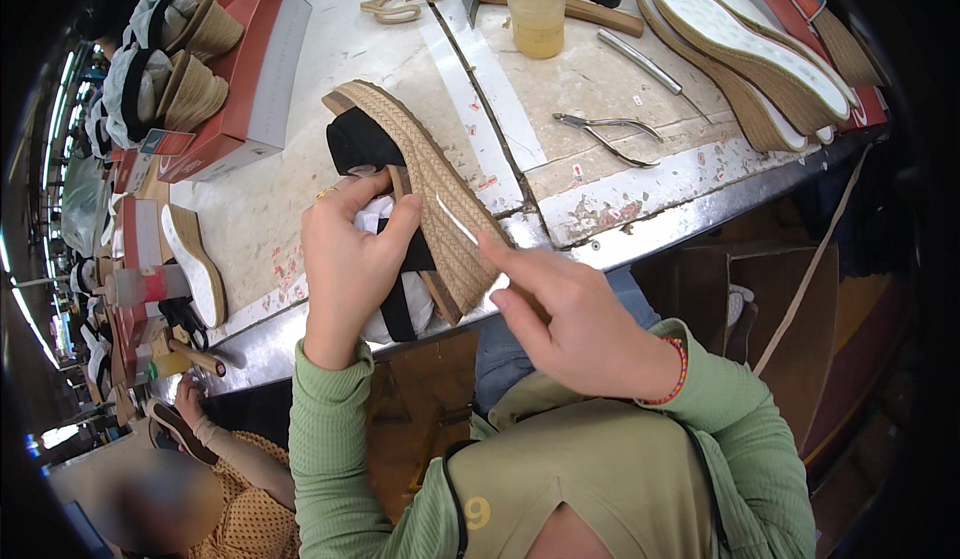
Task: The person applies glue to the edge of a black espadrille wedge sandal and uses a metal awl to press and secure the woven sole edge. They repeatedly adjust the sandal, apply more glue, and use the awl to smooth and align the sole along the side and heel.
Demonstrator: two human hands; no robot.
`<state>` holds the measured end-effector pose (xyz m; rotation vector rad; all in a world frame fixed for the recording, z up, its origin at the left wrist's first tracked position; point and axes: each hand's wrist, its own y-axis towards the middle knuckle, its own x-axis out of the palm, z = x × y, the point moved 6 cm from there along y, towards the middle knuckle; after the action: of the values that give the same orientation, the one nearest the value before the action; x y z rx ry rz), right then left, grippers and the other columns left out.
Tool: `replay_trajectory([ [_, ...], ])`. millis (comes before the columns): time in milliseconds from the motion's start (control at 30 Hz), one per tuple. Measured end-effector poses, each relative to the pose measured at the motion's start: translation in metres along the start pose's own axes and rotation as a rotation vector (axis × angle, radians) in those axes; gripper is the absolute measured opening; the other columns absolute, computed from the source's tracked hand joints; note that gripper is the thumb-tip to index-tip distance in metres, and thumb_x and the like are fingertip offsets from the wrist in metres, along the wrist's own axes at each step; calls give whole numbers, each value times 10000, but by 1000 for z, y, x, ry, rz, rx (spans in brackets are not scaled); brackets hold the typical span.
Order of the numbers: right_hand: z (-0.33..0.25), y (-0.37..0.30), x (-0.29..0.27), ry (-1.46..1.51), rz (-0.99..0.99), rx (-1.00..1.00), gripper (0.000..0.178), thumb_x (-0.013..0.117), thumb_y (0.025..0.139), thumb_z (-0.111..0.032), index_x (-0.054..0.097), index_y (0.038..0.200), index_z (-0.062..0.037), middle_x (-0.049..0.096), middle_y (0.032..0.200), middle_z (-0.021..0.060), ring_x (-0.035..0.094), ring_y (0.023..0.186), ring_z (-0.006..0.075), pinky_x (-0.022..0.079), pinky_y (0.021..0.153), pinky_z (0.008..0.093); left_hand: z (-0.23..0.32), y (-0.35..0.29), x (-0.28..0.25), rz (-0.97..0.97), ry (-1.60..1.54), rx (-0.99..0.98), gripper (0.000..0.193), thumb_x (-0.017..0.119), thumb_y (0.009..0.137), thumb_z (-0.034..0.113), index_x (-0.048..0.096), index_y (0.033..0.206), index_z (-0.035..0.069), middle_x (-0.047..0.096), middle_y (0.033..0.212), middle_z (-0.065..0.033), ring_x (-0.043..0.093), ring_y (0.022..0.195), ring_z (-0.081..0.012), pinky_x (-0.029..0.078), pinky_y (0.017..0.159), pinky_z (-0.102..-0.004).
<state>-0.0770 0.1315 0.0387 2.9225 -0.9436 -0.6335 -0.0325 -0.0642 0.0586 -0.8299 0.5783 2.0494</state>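
A wedge sandal (pixel 448 184) with a braided, straw-coloured wedge and black straps lies tilted on its side at the table's near edge. White paper (pixel 412 304) stuffs it beneath the straps. My left hand (pixel 350 244) grips the sandal at its insole edge, with the thumb near the braid and the fingers partly hidden behind. Fingers closed, my right hand (pixel 580 314) pinches a thin, pale, pointed tool (pixel 457 218) whose tip lies against the braided side. Its exact kind is too small to tell, and its rear end is hidden in the hand.
Nippers (pixel 608 137), a metal-handled awl (pixel 640 62), a hammer (pixel 560 7) and a pink-capped bottle (pixel 536 14) lie or stand farther back. Loose wedge soles (pixel 745 54) are stacked right. At left are a red shoebox (pixel 250 79) with sandals and a single sole (pixel 195 264). A co-worker (pixel 240 459) sits lower left.
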Motion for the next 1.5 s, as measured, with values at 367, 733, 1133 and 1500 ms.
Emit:
replay_trajectory([
  [367, 19, 16, 2, 315, -35, 60, 410, 574, 965, -63, 536, 1350, 72, 672, 897, 141, 536, 707, 94, 473, 645, 284, 2, 0, 0, 24, 22, -17, 329, 761, 792, 194, 718, 958, -86, 712, 845, -233, 715, 772, -303, 529, 713, -347],
  [733, 0, 18, 7, -134, -57, 0, 450, 602, 894, -14, 516, 1322, 92, 592, 814, 215, 585, 681, 366, 473, 631, 439, 8, -1, 1, -3, 38, 49, 235, 712, 847, 129, 699, 919, -94, 674, 737, -92, 557, 691, -107, 448, 656, -282],
  [1133, -23, 14, 34, -618, -83, -79, 602, 574, 776, -17, 468, 1341, 159, 591, 908, 253, 615, 543, 281, 532, 494, 362, 9, 2, 2, 1, 38, 80, 234, 725, 808, 156, 707, 876, -66, 650, 702, -177, 618, 617, -266, 479, 628, -348],
  [1500, 3, 9, -4, -90, 16, -41, 438, 599, 912, -78, 541, 1315, 83, 595, 779, 214, 614, 712, 368, 496, 676, 437, 23, 1, -4, -1, 188, 111, 239, 736, 807, 184, 721, 864, -48, 655, 691, -207, 651, 607, -303, 490, 619, -365],
])
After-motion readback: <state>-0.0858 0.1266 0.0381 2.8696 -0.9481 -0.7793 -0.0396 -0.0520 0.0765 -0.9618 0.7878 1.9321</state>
